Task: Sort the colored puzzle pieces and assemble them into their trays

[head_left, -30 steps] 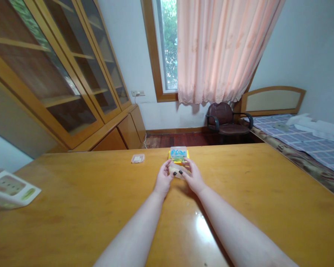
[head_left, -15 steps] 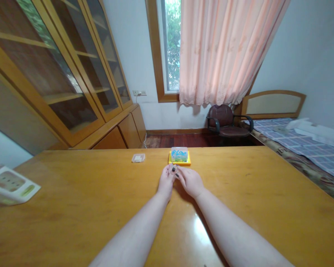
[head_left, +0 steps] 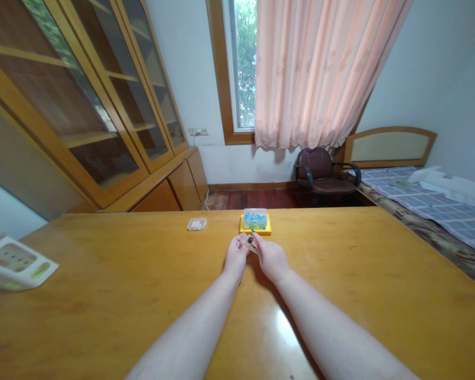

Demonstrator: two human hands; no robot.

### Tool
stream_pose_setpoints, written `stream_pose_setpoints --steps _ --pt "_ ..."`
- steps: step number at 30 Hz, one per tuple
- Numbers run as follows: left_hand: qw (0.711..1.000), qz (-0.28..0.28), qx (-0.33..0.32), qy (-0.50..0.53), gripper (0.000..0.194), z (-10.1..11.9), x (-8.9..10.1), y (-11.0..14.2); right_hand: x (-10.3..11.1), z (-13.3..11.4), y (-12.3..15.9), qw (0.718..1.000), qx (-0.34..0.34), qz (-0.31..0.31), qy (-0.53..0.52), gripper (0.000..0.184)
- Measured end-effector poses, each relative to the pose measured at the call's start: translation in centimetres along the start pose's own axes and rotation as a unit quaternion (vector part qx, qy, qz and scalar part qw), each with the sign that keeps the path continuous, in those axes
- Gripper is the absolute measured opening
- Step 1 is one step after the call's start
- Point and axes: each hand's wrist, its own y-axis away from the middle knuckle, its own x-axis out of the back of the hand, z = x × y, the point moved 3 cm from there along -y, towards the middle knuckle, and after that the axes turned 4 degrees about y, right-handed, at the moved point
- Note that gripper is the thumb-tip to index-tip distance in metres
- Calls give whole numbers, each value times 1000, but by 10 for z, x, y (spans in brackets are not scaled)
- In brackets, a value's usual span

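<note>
My left hand (head_left: 236, 254) and my right hand (head_left: 269, 258) meet at the fingertips over the honey-coloured wooden table (head_left: 103, 295), just in front of a yellow tray (head_left: 255, 231). A small pale piece (head_left: 254, 248) shows between the fingers, partly hidden and too small to name. On the tray stands a clear plastic box (head_left: 255, 218) with blue and green contents. The hands touch neither the tray nor the box. A small translucent plastic case (head_left: 197, 224) lies further left, near the far edge.
A white carton with a green label (head_left: 13, 262) lies at the table's left edge. Behind the table stand a glass-fronted wooden cabinet (head_left: 83, 105) and a dark chair (head_left: 316, 171). A bed (head_left: 431, 203) lies to the right.
My hands have drawn back from the tray and closer together. The larger tan translucent piece held between them earlier no longer shows. The view has levelled slightly.
</note>
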Motion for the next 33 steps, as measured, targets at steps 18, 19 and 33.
stream_pose_setpoints --steps 18,19,33 --pt "1000 -8 12 -4 50 0 -2 0 -3 -1 4 998 12 29 56 42" --pt "1000 -9 13 -4 51 1 -2 0 -3 -1 4 998 12 30 57 42" --pt "999 5 28 19 54 5 -3 5 5 2 -1 998 1 -5 -64 36"
